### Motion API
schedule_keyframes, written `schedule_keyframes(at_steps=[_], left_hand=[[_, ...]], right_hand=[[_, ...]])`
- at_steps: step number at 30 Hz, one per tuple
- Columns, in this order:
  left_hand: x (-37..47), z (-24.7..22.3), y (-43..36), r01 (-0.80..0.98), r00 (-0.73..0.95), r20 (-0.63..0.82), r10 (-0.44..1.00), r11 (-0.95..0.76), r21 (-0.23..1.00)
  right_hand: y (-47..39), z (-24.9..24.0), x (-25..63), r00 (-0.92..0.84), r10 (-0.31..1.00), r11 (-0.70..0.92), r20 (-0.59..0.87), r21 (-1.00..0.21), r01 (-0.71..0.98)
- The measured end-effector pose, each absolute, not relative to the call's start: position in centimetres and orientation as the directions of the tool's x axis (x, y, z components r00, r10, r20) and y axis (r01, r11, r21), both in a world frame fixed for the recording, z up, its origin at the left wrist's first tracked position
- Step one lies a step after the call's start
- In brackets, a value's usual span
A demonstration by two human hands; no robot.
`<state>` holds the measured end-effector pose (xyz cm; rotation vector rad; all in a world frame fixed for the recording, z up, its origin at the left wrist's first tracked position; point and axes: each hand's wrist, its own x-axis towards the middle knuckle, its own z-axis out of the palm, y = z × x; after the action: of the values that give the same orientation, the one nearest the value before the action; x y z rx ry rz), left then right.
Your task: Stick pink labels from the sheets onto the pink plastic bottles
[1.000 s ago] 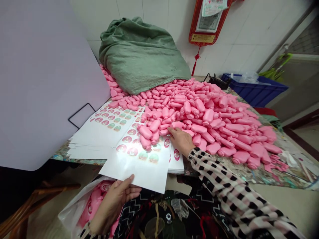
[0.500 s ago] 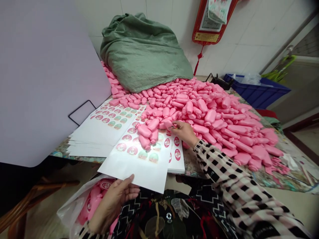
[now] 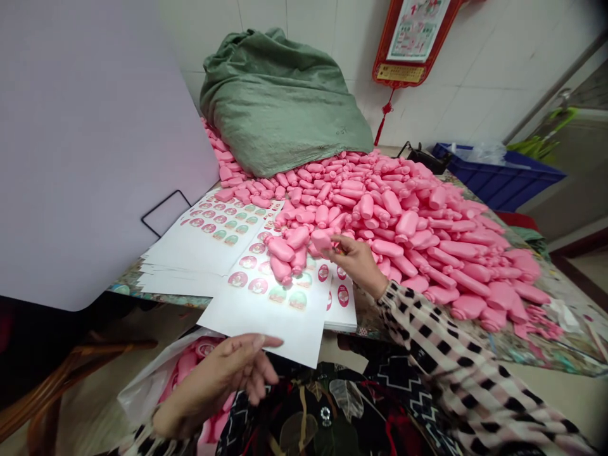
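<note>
Between the fingers of my right hand (image 3: 355, 263) is a small pink plastic bottle (image 3: 321, 239), held just over a sticker sheet (image 3: 266, 323). Several more pink bottles (image 3: 281, 249) lie on that sheet, covering some of its pink and green round stickers. My left hand (image 3: 237, 373) hovers by the sheet's front edge, fingers apart and nothing in them. Behind and right of my right hand spreads a big heap of pink bottles (image 3: 403, 221). Under my left hand, a plastic bag (image 3: 142, 380) with labelled pink bottles sits below the table edge.
A stack of sticker sheets (image 3: 180, 272) lies to the left, beside a large pale panel (image 3: 95, 126) with a black wire handle. A green sack (image 3: 285, 101) rests on the back of the heap. A blue bin (image 3: 503, 180) stands at the far right.
My left hand has let go of the sheet's front edge, its fingers now spread. The bottle in my right hand has risen slightly. The view has shifted a little.
</note>
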<state>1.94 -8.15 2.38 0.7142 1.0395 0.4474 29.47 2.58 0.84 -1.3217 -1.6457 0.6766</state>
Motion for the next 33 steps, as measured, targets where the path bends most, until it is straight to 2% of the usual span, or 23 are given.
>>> schedule_keyframes(at_steps=[3, 6, 9, 12, 14, 15, 18, 20, 23, 26, 28, 31, 33], left_hand=[[4.1, 3.4, -6.5, -0.195, 0.479, -0.543, 0.69, 0.687, 0.7], [6.8, 3.6, -4.8, -0.283, 0.554, -0.489, 0.674, 0.705, 0.65], [9.1, 3.5, -3.8, -0.295, 0.629, -0.439, 0.641, 0.72, 0.629], [10.5, 3.4, -3.6, -0.294, 0.635, -0.399, 0.661, 0.685, 0.667], [10.9, 3.4, -3.6, -0.277, 0.634, -0.389, 0.668, 0.666, 0.692], [10.9, 3.4, -3.6, -0.258, 0.631, -0.395, 0.668, 0.661, 0.705], [10.5, 3.2, -3.2, -0.203, 0.56, -0.406, 0.723, 0.595, 0.778], [10.1, 2.9, -2.8, -0.123, 0.461, -0.377, 0.803, 0.479, 0.869], [9.9, 2.2, -1.9, 0.19, 0.305, -0.215, 0.928, 0.162, 0.968], [10.6, 1.5, -1.3, 0.493, 0.353, 0.026, 0.935, -0.21, 0.844], [11.4, 1.3, -1.2, 0.59, 0.447, 0.096, 0.889, -0.374, 0.716], [12.4, 0.9, -1.0, 0.679, 0.532, 0.064, 0.844, -0.471, 0.564], [12.7, 0.7, -0.8, 0.715, 0.558, 0.005, 0.83, -0.483, 0.505]], right_hand=[[-0.8, 1.6, 29.4, -0.276, 0.869, 0.478, 0.411, -0.552, 0.684], [-3.5, 1.9, 29.9, -0.471, 0.793, 0.587, 0.386, -0.277, 0.76], [-5.1, 2.4, 30.8, -0.565, 0.754, 0.63, 0.335, -0.124, 0.767], [-5.9, 2.8, 31.5, -0.617, 0.731, 0.649, 0.291, -0.017, 0.761], [-6.3, 2.8, 31.7, -0.63, 0.72, 0.662, 0.292, -0.014, 0.75], [-6.5, 2.7, 31.6, -0.608, 0.731, 0.65, 0.31, -0.048, 0.758], [-6.5, 2.2, 31.2, -0.345, 0.869, 0.45, 0.354, -0.276, 0.85], [-6.0, 1.7, 30.9, -0.113, 0.947, 0.235, 0.302, -0.407, 0.883], [-4.5, 0.8, 30.4, 0.036, 0.975, 0.06, 0.22, -0.415, 0.908], [-2.8, 0.0, 29.9, 0.03, 0.977, 0.047, 0.213, -0.347, 0.937], [-1.9, -0.4, 29.5, 0.02, 0.977, 0.045, 0.21, -0.297, 0.954], [-1.0, -0.7, 29.1, 0.006, 0.979, 0.04, 0.205, -0.221, 0.974], [-0.6, -0.9, 29.0, -0.008, 0.979, 0.047, 0.203, -0.189, 0.981]])
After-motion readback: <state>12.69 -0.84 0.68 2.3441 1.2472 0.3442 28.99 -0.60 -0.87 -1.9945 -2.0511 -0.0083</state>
